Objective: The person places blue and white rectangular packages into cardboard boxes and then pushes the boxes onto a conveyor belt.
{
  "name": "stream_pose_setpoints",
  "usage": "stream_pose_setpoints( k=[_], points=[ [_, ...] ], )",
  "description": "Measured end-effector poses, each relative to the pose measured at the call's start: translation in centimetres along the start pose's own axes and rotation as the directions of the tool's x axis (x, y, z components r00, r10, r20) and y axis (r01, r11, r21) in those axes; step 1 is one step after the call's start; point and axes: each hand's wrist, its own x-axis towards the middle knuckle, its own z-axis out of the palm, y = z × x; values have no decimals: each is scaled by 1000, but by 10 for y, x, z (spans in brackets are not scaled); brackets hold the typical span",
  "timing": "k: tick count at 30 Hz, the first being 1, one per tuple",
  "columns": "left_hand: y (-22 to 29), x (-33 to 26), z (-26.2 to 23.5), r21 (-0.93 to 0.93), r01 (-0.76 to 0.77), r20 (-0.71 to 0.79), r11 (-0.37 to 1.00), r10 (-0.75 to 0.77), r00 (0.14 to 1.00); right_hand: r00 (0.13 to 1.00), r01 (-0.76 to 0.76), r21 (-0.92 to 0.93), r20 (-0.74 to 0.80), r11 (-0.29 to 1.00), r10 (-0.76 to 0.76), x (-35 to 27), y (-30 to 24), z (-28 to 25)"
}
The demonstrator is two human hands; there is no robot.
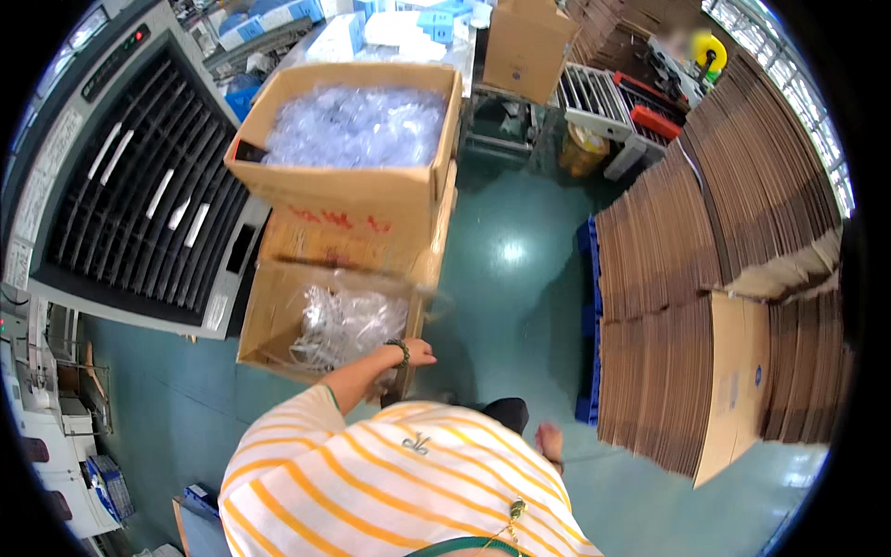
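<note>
My left hand (420, 353), with a dark beaded bracelet on its wrist, is over the right edge of a lower cardboard box (269, 320). Its fingers look curled in, and nothing shows in them. Inside that box lies a heap of clear plastic pieces (348, 320). Just beyond stands a higher carton (343, 190), filled near its rim with clear, bluish plastic pieces (357, 125). My right hand (549, 440) hangs low at my side over the green floor, partly hidden by my striped shirt; its fingers are too blurred to make out.
At the left stands a large grey machine with a black slatted grille (130, 186). Tall stacks of flattened cardboard (654, 381) rest on a blue pallet (588, 320) at the right. Farther off are a closed carton (524, 51), a roller conveyor (594, 93) and a table with blue-and-white packages.
</note>
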Motion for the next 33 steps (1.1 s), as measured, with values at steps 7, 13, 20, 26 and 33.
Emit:
stream_pose_setpoints(
  k=[7,13,20,26,33],
  points=[
    [91,117,-104,-252,-90,-465,964,-39,884,933,101,-674,319,732,165,165,56,-64],
    [162,194,-205,-321,-56,-419,945,-89,904,957,234,-703,289,672,-32,365,-117,-208],
    [171,224,-309,-474,-72,-611,877,-269,745,702,696,-272,68,664,-708,543,-530,-248],
    [133,275,-421,-456,-197,-752,868,-257,607,383,908,101,194,407,-903,549,-775,-133],
    [129,241,-526,-559,-311,-829,768,-518,211,192,837,285,647,467,-738,509,-900,-3]
  ],
)
